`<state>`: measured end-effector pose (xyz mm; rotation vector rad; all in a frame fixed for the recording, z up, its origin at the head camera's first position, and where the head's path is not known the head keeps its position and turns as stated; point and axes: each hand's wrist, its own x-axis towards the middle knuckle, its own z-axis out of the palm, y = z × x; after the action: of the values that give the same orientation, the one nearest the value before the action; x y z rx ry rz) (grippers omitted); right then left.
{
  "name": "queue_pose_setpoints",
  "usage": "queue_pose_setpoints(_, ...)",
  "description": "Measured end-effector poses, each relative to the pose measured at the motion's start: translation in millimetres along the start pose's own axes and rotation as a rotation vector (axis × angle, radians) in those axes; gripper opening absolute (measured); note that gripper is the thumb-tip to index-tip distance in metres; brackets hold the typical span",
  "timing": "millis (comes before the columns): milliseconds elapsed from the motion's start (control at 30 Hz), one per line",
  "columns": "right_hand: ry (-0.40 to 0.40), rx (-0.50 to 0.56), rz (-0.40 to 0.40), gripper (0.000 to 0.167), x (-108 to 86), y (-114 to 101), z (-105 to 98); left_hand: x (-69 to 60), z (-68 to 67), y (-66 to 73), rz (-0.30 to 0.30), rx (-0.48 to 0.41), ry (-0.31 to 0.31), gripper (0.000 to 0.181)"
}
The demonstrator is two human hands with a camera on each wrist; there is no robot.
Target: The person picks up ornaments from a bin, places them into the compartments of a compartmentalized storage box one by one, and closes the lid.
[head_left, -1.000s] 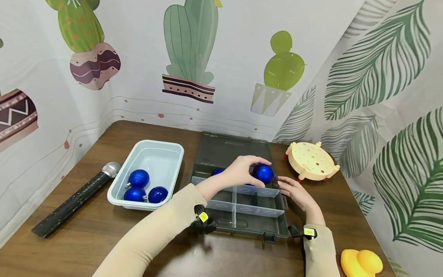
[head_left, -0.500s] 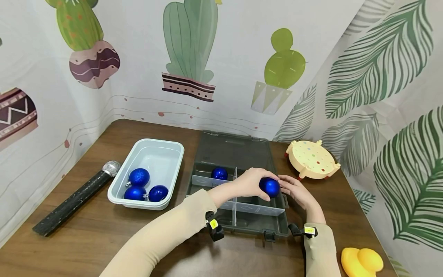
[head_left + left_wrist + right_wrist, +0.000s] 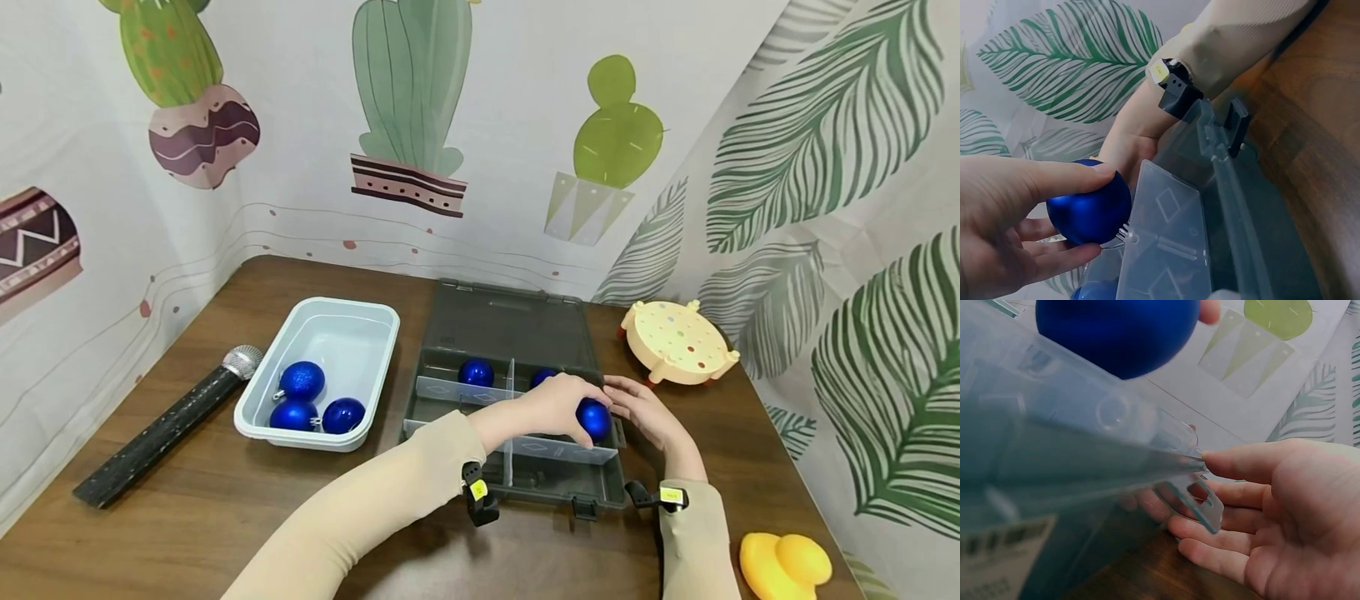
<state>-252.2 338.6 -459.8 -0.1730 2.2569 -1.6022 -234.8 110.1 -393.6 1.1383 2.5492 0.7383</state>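
A matte blue Christmas bauble [image 3: 594,419] is held by my left hand [image 3: 551,408] over the right side of the grey divided plastic box [image 3: 517,498], around its middle row. In the left wrist view, thumb and fingers grip the bauble [image 3: 1088,209] from opposite sides, its silver cap close to a clear divider [image 3: 1166,231]. My right hand [image 3: 648,421] is at the box's right side; in the right wrist view the thumb touches the rim and the extended fingers lie by the outer wall, near a latch [image 3: 1200,503]. Two blue baubles, left [image 3: 476,372] and right [image 3: 542,377], sit in the back row.
Left of the box, a pale blue tray [image 3: 337,321] contains three blue baubles. Beside it lies a black microphone [image 3: 172,429]. A yellow round, footed toy [image 3: 678,342] stands back right, and a yellow rubber duck [image 3: 783,565] is at front right. The open lid [image 3: 506,325] lies behind.
My left hand has moved the bauble rightward and toward me, from above the back row to the middle row's right side. The right hand has stayed beside the box.
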Motion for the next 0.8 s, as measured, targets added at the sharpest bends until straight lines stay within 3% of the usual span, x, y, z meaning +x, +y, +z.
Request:
queue_pose_setpoints(267, -0.016, -0.002, -0.022, 0.058, 0.2, -2.1, -0.1, 2.3, 3.5, 3.2, -0.01, 0.022, -0.007, 0.063)
queue_pose_setpoints(567, -0.013, 0.001, -0.008, 0.058, 0.1, -0.6, -1.0, 3.3, 8.8, 10.7, -0.057, 0.13, -0.025, 0.067)
queue_pose_setpoints(800, -0.018, 0.017, -0.004, 0.059, -1.2, 0.0, -1.6, 0.1, 12.9, 20.0, -0.103, 0.213, 0.015, 0.066)
